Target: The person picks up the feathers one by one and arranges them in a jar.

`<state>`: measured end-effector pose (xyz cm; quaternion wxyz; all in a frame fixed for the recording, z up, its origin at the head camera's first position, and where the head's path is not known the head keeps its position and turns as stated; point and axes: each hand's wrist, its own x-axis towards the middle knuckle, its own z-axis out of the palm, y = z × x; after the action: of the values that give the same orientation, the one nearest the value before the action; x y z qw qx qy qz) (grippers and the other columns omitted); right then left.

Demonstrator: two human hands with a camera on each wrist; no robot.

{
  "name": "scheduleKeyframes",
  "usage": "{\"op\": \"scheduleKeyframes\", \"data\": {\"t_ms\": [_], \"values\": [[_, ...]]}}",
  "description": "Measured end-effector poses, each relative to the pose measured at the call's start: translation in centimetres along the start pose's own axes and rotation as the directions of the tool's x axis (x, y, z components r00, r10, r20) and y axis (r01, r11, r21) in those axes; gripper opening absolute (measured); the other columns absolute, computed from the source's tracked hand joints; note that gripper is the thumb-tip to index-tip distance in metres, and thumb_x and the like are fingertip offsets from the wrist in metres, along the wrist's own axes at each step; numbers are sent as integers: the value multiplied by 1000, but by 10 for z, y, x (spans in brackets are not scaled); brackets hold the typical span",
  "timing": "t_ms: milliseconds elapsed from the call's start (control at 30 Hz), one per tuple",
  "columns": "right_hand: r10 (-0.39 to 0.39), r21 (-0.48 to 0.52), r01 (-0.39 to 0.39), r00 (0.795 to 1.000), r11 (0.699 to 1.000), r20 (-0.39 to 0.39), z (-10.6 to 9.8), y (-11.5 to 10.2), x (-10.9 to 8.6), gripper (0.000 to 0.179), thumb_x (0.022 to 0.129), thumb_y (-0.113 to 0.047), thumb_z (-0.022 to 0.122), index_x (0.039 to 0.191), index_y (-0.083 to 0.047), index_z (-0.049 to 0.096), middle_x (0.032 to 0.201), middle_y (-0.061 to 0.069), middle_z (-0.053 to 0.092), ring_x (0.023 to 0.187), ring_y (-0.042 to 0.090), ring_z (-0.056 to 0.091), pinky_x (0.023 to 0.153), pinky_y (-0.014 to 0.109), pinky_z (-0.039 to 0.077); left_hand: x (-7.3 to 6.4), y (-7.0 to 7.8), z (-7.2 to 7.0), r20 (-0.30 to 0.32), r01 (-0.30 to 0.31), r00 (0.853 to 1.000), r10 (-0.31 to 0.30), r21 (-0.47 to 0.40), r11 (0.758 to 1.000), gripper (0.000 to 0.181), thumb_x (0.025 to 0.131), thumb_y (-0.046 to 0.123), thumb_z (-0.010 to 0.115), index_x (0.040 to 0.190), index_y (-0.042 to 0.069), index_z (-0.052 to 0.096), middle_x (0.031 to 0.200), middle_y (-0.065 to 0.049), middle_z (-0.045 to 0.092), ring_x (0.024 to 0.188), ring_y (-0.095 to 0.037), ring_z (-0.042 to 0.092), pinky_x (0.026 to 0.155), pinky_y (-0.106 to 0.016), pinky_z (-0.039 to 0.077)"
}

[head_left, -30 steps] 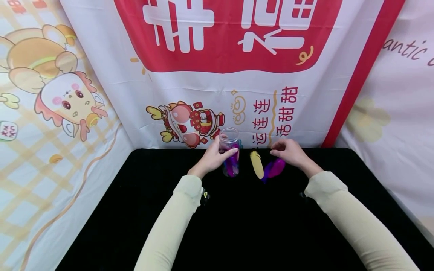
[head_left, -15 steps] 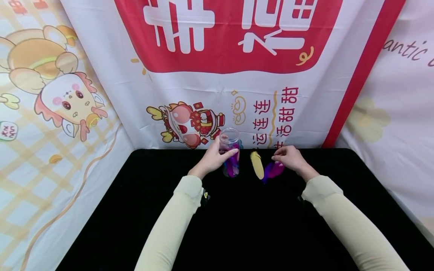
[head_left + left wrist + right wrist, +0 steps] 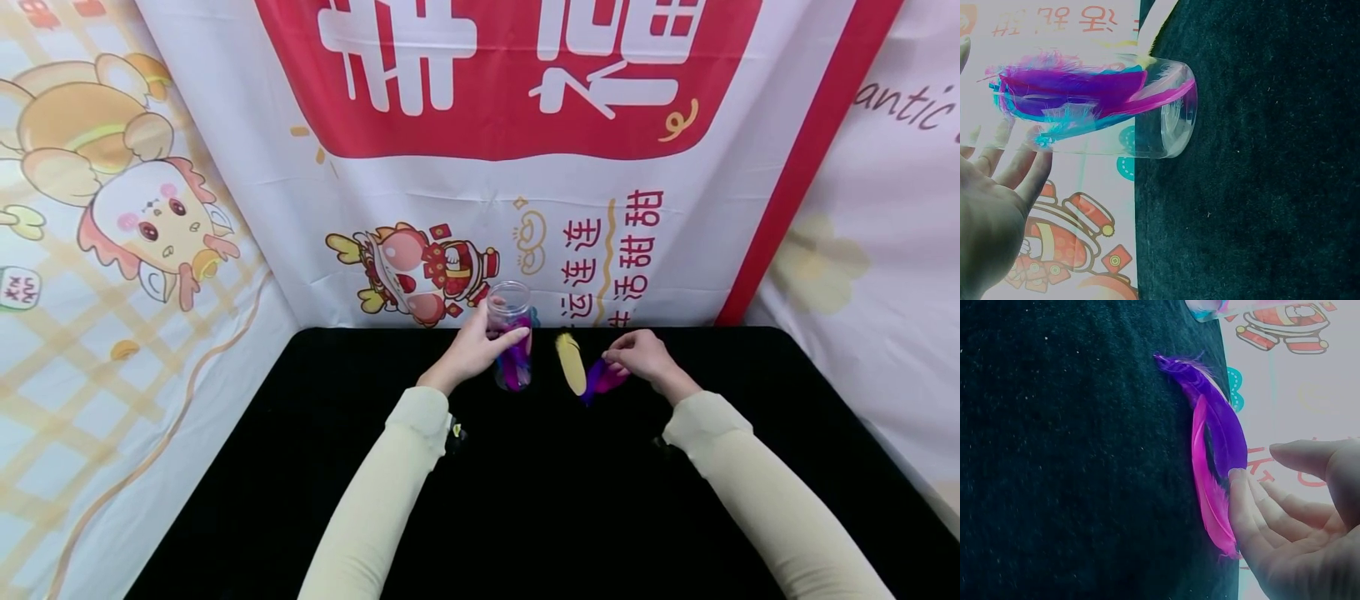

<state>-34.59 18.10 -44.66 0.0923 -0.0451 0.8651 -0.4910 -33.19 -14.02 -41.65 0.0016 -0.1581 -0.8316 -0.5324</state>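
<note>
My left hand [image 3: 474, 346] grips a clear jar [image 3: 513, 312] standing upright at the table's back edge. Purple, blue and pink feathers [image 3: 1079, 90] show through its wall in the left wrist view. To the jar's right lies a yellow feather [image 3: 572, 367]. Farther right, a purple feather [image 3: 1229, 428] and a pink feather [image 3: 1210, 506] lie together on the table. My right hand [image 3: 1310, 525] reaches over them from the right. Its index fingertip touches the end of the purple feather, while the thumb stays apart from it.
Black cloth covers the table [image 3: 525, 500]. A white and red printed curtain [image 3: 480, 192] hangs right behind the back edge. A patterned curtain [image 3: 112, 333] stands on the left, and a pale one [image 3: 847, 333] on the right.
My right hand has come down and slightly forward from above the feathers to the purple feather's end. The left hand and the jar have stayed in place.
</note>
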Motion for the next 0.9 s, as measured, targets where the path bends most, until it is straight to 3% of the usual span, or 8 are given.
{"op": "scheduleKeyframes", "data": {"t_ms": [233,500,900], "values": [[59,4,-59,998,998,1,6,2,2,29,97,-12,68,113,12,69,96,21,76,76,22,76,77,42,63,1,1,0,-1,2,1000,-2,10,1000,72,93,50,73,147,18,37,135,-5,56,121,-23,62,105,-43,50],[77,29,-77,997,997,1,10,1,6,25,96,-8,68,110,13,70,89,18,76,71,17,74,71,37,63,2,0,-1,11,-11,1000,11,3,1000,80,93,51,73,151,11,34,137,-8,55,121,-25,62,105,-45,49],[113,38,-113,994,993,10,20,6,12,22,93,-6,72,106,12,73,78,13,75,65,15,72,66,34,63,1,-2,0,4,-12,1000,12,-14,1000,72,94,48,73,147,17,36,137,-10,56,122,-22,61,106,-42,49]]}}
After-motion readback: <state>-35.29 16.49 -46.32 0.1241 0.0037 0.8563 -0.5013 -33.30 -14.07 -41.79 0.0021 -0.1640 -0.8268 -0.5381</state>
